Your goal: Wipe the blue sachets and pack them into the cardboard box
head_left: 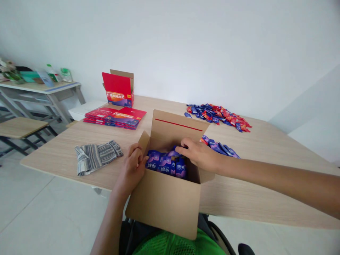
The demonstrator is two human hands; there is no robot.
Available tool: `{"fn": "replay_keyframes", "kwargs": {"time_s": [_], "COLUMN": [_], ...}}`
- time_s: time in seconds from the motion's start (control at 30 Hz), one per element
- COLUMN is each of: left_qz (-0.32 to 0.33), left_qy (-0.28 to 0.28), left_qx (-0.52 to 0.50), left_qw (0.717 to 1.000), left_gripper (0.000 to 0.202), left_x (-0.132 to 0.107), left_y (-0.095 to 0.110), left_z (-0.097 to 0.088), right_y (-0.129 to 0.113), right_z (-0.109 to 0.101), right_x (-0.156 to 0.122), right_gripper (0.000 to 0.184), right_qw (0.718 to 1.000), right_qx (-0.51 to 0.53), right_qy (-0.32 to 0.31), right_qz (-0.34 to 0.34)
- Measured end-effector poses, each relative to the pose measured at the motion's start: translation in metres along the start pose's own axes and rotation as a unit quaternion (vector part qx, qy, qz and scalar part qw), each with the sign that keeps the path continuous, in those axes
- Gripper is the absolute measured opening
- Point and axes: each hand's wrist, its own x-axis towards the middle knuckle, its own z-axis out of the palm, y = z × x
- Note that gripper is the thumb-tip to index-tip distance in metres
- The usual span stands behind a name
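Note:
An open cardboard box (167, 198) stands at the table's near edge with its flaps spread. Several blue-purple sachets (166, 164) with white lettering lie packed inside it. My left hand (132, 166) grips the box's left side near a short flap, thumb over the edge. Reaching in from the right, my right hand (195, 152) pinches a blue sachet (173, 152) above the others; its fingertips are partly hidden. Just behind my right wrist, more purple sachets (220, 146) lie on the table.
A pile of red and blue sachets (216, 116) lies near the wall. At the left are a stack of flattened red boxes (114, 117), an open red box (119, 90) and striped grey fabric (97, 156). A side table (39, 86) and wooden stool (22, 126) stand beyond.

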Motion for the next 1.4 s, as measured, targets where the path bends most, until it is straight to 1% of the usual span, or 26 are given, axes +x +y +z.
{"fn": "replay_keyframes", "kwargs": {"time_s": [0.1,0.23,0.37,0.47,0.53,0.6,0.63,0.7,0.77,0.87,0.93,1.0,1.13,1.23,1.3,1.4], "left_qz": [0.004,0.012,0.022,0.025,0.024,0.025,0.025,0.024,0.026,0.032,0.03,0.025,0.024,0.02,0.013,0.006], "left_qy": [0.004,0.004,0.011,0.013,0.014,0.013,0.014,0.017,0.02,0.023,0.022,0.018,0.017,0.014,0.012,0.011], "left_qx": [0.003,0.009,0.02,0.024,0.026,0.028,0.029,0.032,0.035,0.04,0.042,0.042,0.042,0.041,0.041,0.041], "left_qw": [1.0,1.0,1.0,0.999,0.999,0.999,0.999,0.999,0.999,0.998,0.998,0.999,0.999,0.999,0.999,0.999], "left_gripper": [0.031,0.031,0.032,0.031,0.031,0.031,0.031,0.032,0.032,0.031,0.031,0.031,0.03,0.03,0.03,0.029], "left_x": [0.0,0.001,0.001,0.001,0.001,0.001,0.002,0.002,0.002,0.003,0.003,0.004,0.003,0.003,0.003,0.003], "left_y": [0.0,-0.001,-0.001,-0.001,-0.001,-0.002,-0.002,-0.002,-0.002,0.0,0.0,0.001,0.0,-0.001,-0.001,0.0], "left_z": [0.0,0.0,-0.001,-0.001,-0.001,0.0,0.0,0.001,0.001,0.001,0.0,0.0,0.0,0.0,-0.001,-0.001], "right_y": [0.011,0.018,0.018,0.018,0.019,0.021,0.021,0.019,0.012,-0.003,-0.01,-0.011,-0.001,0.002,0.001,-0.001], "right_z": [0.013,0.023,0.023,0.019,0.017,0.015,0.014,0.012,0.011,0.007,0.003,-0.003,-0.007,-0.004,0.001,0.005], "right_x": [-0.004,-0.005,-0.003,-0.002,-0.002,-0.002,-0.002,-0.005,-0.009,-0.016,-0.018,-0.016,-0.01,-0.008,-0.008,-0.008], "right_gripper": [0.04,0.042,0.037,0.032,0.028,0.029,0.03,0.032,0.028,0.017,0.011,0.011,0.013,0.011,0.009,0.006], "right_qw": [1.0,0.999,0.997,0.993,0.99,0.989,0.99,0.994,0.994,0.987,0.984,0.981,0.966,0.955,0.951,0.952], "right_qx": [0.028,0.03,0.013,0.035,0.06,0.052,0.033,-0.013,-0.026,0.017,0.055,0.094,0.162,0.202,0.214,0.221], "right_qy": [0.012,-0.001,-0.017,-0.036,-0.038,-0.035,-0.036,-0.051,-0.09,-0.157,-0.169,-0.162,-0.149,-0.104,-0.072,-0.033], "right_qz": [-0.001,0.039,0.077,0.102,0.124,0.136,0.129,0.094,0.05,0.022,0.026,0.048,0.139,0.192,0.213,0.211]}}
